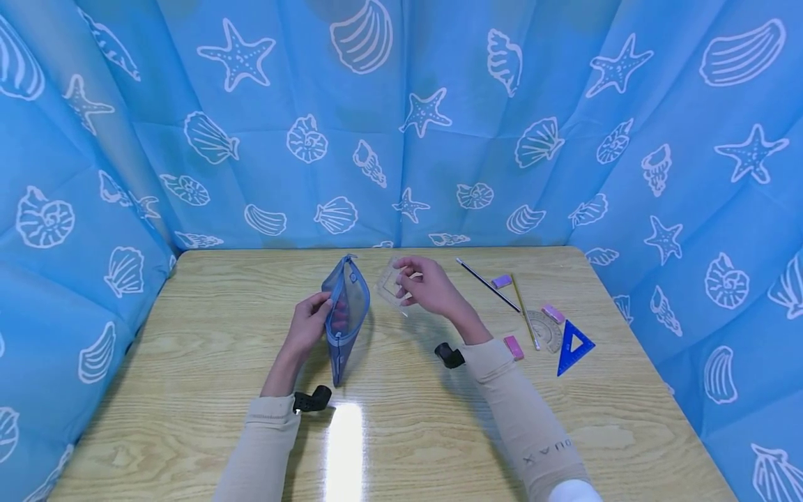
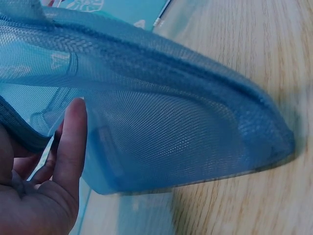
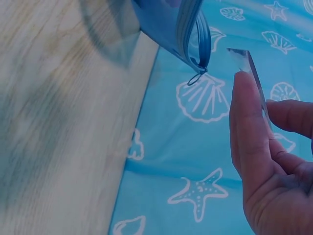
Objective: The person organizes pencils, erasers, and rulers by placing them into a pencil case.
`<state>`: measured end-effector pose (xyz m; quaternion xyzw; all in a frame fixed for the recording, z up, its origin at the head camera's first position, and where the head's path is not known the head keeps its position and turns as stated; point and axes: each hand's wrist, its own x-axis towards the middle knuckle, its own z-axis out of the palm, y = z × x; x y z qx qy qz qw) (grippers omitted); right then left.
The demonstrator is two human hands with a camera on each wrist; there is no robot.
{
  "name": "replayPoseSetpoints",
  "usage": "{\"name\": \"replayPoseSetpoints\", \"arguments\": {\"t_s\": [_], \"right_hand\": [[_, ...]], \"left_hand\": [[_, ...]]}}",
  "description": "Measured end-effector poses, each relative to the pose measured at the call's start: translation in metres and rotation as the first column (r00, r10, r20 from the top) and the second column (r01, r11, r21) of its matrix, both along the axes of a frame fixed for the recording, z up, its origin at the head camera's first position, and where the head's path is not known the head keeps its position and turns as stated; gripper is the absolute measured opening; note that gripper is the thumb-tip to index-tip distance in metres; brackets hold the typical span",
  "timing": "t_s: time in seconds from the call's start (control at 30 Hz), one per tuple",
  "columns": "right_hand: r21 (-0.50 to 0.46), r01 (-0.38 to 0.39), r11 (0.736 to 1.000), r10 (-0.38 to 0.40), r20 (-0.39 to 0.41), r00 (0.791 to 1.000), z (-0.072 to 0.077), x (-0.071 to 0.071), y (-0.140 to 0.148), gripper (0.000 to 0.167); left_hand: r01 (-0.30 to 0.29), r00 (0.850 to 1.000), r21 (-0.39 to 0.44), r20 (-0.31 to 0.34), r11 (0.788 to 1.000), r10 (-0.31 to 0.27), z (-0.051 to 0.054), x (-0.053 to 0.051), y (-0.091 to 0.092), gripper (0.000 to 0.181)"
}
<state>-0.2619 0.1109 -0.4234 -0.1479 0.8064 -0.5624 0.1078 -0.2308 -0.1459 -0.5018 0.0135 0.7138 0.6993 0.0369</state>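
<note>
My left hand [image 1: 310, 321] pinches the side of a blue mesh zip pouch [image 1: 355, 307] by its opening. The pouch stands upright on the table with its mouth spread, and something reddish shows through the mesh near that hand. In the left wrist view the mesh pouch [image 2: 166, 132] fills much of the picture, with the thumb or a finger [image 2: 73, 142] against its edge. To the right of the mouth, my right hand [image 1: 429, 286] holds a thin clear plastic set square [image 1: 386, 284] above the table. Seen edge-on in the right wrist view, the set square [image 3: 252, 66] sits between thumb and fingers.
On the right of the wooden table [image 1: 207, 348] lie a dark pencil [image 1: 486, 284], a yellow pencil [image 1: 525, 312], a clear protractor [image 1: 544, 330], a blue set square [image 1: 572, 348] and several erasers, among them a pink one [image 1: 514, 347]. A blue shell-patterned curtain [image 1: 401, 174] surrounds the table.
</note>
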Motion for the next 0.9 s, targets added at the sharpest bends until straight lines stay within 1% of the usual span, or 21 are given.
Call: {"name": "replayPoseSetpoints", "arguments": {"t_s": [0.17, 0.33, 0.43, 0.53, 0.77, 0.9], "right_hand": [[0.033, 0.000, 0.999, 0.000, -0.001, 1.000, 0.005, -0.003, -0.005, 0.028], [0.056, -0.013, 0.998, 0.013, 0.010, 1.000, 0.009, -0.004, -0.011, 0.030], [0.069, -0.021, 0.997, 0.020, 0.011, 1.000, 0.009, -0.005, -0.015, 0.030], [0.080, -0.030, 0.996, 0.029, 0.015, 0.999, 0.008, -0.007, -0.019, 0.031], [0.109, -0.070, 0.992, 0.065, 0.042, 0.997, 0.005, -0.011, -0.031, 0.034], [0.137, -0.077, 0.988, 0.073, 0.037, 0.997, 0.005, -0.014, -0.039, 0.033]], "left_hand": [[0.006, 1.000, 0.000, -0.005, 1.000, -0.006, 0.001, 0.000, 0.001, 0.034], [-0.013, 1.000, -0.027, 0.004, 1.000, 0.013, 0.002, 0.000, 0.001, 0.034], [-0.012, 1.000, -0.024, 0.011, 1.000, 0.012, 0.002, 0.000, 0.002, 0.034], [-0.013, 1.000, -0.005, 0.016, 1.000, 0.013, 0.001, 0.000, 0.002, 0.033], [-0.012, 1.000, 0.016, 0.023, 1.000, 0.011, 0.002, 0.000, 0.003, 0.033], [-0.008, 1.000, 0.001, 0.022, 1.000, 0.008, 0.001, 0.000, 0.002, 0.034]]}}
